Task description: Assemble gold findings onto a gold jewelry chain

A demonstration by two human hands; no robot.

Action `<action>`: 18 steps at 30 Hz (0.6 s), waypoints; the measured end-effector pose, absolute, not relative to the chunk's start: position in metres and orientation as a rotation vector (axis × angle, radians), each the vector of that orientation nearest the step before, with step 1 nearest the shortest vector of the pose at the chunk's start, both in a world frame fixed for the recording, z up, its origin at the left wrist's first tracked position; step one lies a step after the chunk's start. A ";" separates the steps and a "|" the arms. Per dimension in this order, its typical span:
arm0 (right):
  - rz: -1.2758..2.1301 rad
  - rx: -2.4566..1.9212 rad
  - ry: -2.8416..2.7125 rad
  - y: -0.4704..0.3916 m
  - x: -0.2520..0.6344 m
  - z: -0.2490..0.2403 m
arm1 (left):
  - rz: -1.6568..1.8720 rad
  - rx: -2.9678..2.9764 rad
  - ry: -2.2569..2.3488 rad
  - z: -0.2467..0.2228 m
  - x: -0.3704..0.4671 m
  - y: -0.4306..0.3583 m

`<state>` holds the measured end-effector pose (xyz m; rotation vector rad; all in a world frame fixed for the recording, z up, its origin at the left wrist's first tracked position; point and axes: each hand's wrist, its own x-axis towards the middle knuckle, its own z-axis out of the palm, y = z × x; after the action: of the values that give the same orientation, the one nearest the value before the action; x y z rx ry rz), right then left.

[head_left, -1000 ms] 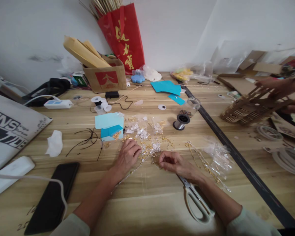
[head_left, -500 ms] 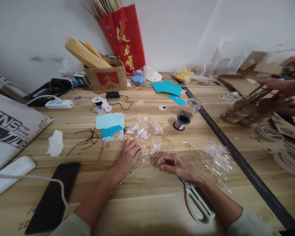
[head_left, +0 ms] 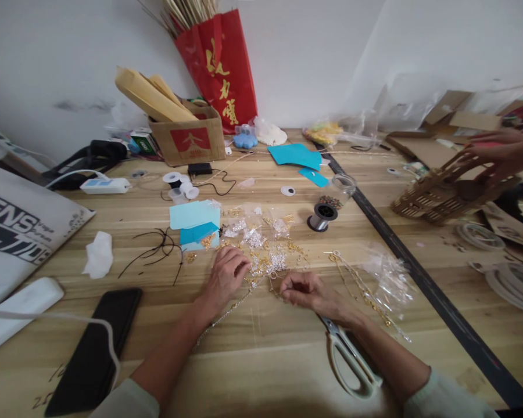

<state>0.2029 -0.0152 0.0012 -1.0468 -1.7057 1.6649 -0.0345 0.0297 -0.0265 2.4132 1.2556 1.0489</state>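
Note:
My left hand (head_left: pixel 227 271) rests at the left edge of a pile of small clear and gold beads (head_left: pixel 273 261). Its fingers are curled with the tips together, and anything between them is too small to make out. Across from it, my right hand (head_left: pixel 305 290) is closed in a pinch on the end of a thin beaded strand. That beaded strand (head_left: pixel 226 313) runs down to the left under my left wrist. Beneath my right forearm lie scissors (head_left: pixel 353 363) with pale handles. Small plastic bags of beads (head_left: pixel 253 235) sit just behind the pile.
Right of my hand lie finished-looking gold strands (head_left: pixel 366 293) and clear bags (head_left: pixel 387 278). A wire spool (head_left: pixel 323 216) and a bead jar (head_left: pixel 342 188) stand behind. A phone (head_left: pixel 93 354) is at left. Another person's hand (head_left: pixel 501 154) holds a brown woven basket (head_left: pixel 440 191).
My right hand has shifted very slightly to the right, while my left hand stays nearly still. The other person's hand has moved on the basket.

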 end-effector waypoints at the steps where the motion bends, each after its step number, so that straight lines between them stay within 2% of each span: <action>1: 1.667 -1.050 -1.704 -0.015 0.203 0.001 | 1.063 2.394 1.261 -0.027 -0.035 0.030; 18: 1.670 -1.064 -1.715 -0.016 0.202 0.004 | 1.202 1.888 1.324 -0.019 -0.037 0.033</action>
<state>0.2022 -0.0161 0.0039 -1.0640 -1.7153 1.6699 -0.0372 0.0325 -0.0194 1.8885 1.3242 1.2024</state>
